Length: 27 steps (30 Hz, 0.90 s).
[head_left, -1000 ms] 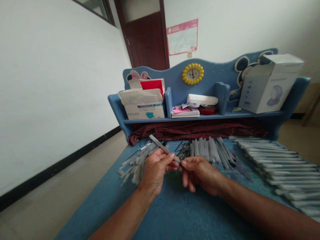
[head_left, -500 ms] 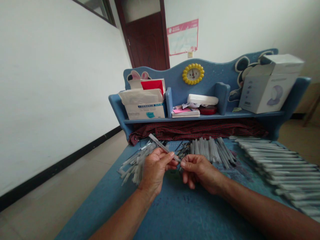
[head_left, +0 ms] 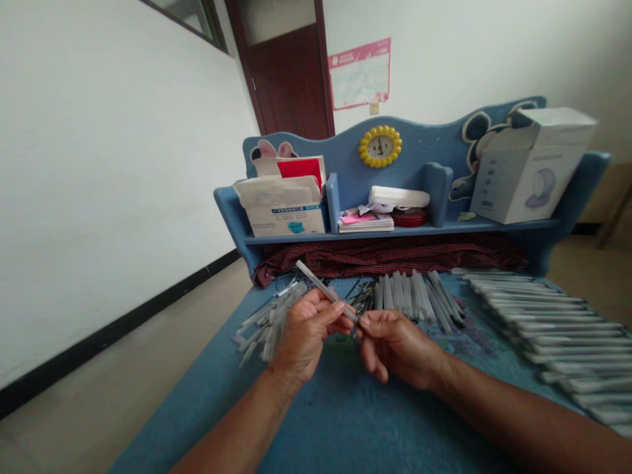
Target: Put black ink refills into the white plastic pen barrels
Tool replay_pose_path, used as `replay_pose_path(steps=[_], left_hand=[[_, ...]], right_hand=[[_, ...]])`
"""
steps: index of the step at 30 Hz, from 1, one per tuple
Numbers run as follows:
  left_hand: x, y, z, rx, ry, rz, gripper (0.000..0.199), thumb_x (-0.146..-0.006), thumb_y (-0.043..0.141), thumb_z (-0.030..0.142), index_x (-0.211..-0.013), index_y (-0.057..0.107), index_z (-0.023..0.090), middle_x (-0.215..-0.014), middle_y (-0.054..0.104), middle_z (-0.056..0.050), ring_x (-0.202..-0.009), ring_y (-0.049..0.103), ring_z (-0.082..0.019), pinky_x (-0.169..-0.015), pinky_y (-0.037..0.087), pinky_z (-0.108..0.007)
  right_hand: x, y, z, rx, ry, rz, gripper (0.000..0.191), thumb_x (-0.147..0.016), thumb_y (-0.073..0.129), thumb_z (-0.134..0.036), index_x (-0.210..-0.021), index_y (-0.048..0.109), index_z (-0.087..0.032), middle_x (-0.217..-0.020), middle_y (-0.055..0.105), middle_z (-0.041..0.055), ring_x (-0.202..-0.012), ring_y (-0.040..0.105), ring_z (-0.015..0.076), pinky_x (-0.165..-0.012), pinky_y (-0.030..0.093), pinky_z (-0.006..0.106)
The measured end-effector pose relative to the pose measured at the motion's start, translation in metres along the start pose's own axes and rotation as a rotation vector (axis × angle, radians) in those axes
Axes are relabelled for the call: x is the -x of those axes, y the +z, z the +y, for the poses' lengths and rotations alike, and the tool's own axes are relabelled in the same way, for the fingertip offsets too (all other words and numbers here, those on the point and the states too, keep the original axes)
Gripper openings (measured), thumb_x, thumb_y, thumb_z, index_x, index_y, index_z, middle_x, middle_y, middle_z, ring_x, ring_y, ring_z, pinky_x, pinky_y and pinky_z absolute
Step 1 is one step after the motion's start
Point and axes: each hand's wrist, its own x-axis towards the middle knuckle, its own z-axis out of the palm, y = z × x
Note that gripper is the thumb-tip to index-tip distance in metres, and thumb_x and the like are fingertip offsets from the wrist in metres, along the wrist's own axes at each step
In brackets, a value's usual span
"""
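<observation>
A translucent pen barrel (head_left: 316, 280) slants over the blue desk, its upper end pointing to the back left. My left hand (head_left: 309, 329) grips it around the middle with thumb and fingers. At its lower end, the thumb and forefinger of my right hand (head_left: 395, 342) are pinched together on a small dark part, mostly hidden by the fingertips. Loose translucent barrels (head_left: 269, 329) lie in a heap left of my left hand. Behind my right hand are a row of barrels (head_left: 407, 293) and some thin dark pieces (head_left: 364, 296).
Many pens (head_left: 553, 329) lie side by side along the right of the desk (head_left: 336, 421). Across the back, a blue shelf (head_left: 291, 239) holds a mask box (head_left: 289, 220), papers (head_left: 365, 224) and a white carton (head_left: 528, 178). Checked cloth (head_left: 385, 255) is bunched beneath it.
The barrel has rolled or turned slightly in my left hand. My right hand has shifted a little downward, and a dark bit now shows at its fingertips.
</observation>
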Motion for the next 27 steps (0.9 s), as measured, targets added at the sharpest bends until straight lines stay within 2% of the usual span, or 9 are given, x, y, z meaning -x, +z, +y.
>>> replay_pose_path(steps=[3, 6, 9, 13, 20, 27], left_hand=[[0.001, 0.000, 0.002, 0.034, 0.010, -0.035, 0.012, -0.073, 0.060, 0.019, -0.081, 0.052, 0.014, -0.073, 0.065, -0.004, -0.056, 0.058, -0.010, -0.055, 0.048, -0.024], [0.000, 0.000, 0.003, 0.027, 0.016, -0.010, 0.012, -0.073, 0.061, 0.020, -0.080, 0.053, 0.014, -0.072, 0.065, -0.003, -0.055, 0.058, -0.010, -0.055, 0.048, -0.023], [-0.001, 0.000, 0.001, -0.003, 0.020, 0.054, 0.013, -0.072, 0.062, 0.022, -0.078, 0.054, 0.013, -0.068, 0.064, -0.002, -0.053, 0.057, -0.010, -0.053, 0.047, -0.022], [-0.001, 0.001, 0.000, -0.031, 0.021, 0.120, 0.016, -0.070, 0.063, 0.025, -0.075, 0.055, 0.013, -0.066, 0.063, -0.002, -0.053, 0.057, -0.009, -0.052, 0.047, -0.021], [0.001, 0.004, 0.004, -0.061, 0.002, 0.118, 0.016, -0.069, 0.064, 0.025, -0.075, 0.055, 0.013, -0.063, 0.062, -0.002, -0.052, 0.056, -0.010, -0.052, 0.047, -0.022], [-0.003, 0.000, 0.011, -0.069, 0.005, 0.019, 0.010, -0.068, 0.064, 0.020, -0.075, 0.058, 0.017, -0.066, 0.064, 0.000, -0.055, 0.057, -0.011, -0.055, 0.048, -0.022]], right_hand=[[0.000, 0.000, 0.000, -0.026, 0.001, -0.029, 0.031, -0.076, 0.053, -0.045, -0.073, 0.049, -0.015, -0.044, 0.060, 0.0004, -0.026, 0.046, 0.0093, -0.028, 0.030, 0.016], [-0.002, -0.001, 0.000, -0.040, -0.006, -0.030, 0.033, -0.079, 0.050, -0.047, -0.074, 0.050, -0.014, -0.045, 0.061, 0.0010, -0.027, 0.048, 0.0091, -0.029, 0.032, 0.016], [-0.003, -0.002, 0.000, -0.022, -0.036, 0.010, 0.035, -0.081, 0.047, -0.048, -0.078, 0.051, -0.013, -0.048, 0.062, 0.0015, -0.029, 0.049, 0.0085, -0.031, 0.034, 0.016], [-0.002, 0.000, 0.001, 0.080, -0.062, 0.082, 0.030, -0.074, 0.060, -0.042, -0.075, 0.048, -0.015, -0.050, 0.062, -0.0002, -0.030, 0.048, 0.0073, -0.031, 0.033, 0.015], [0.000, 0.007, 0.001, 0.191, -0.087, 0.157, 0.028, -0.075, 0.059, -0.041, -0.068, 0.049, -0.016, -0.048, 0.060, -0.0009, -0.029, 0.047, 0.0072, -0.031, 0.032, 0.016], [-0.007, 0.000, -0.001, 0.070, -0.044, 0.029, 0.022, -0.079, 0.049, -0.036, -0.073, 0.051, -0.014, -0.047, 0.061, 0.0006, -0.029, 0.050, 0.0114, -0.030, 0.035, 0.019]])
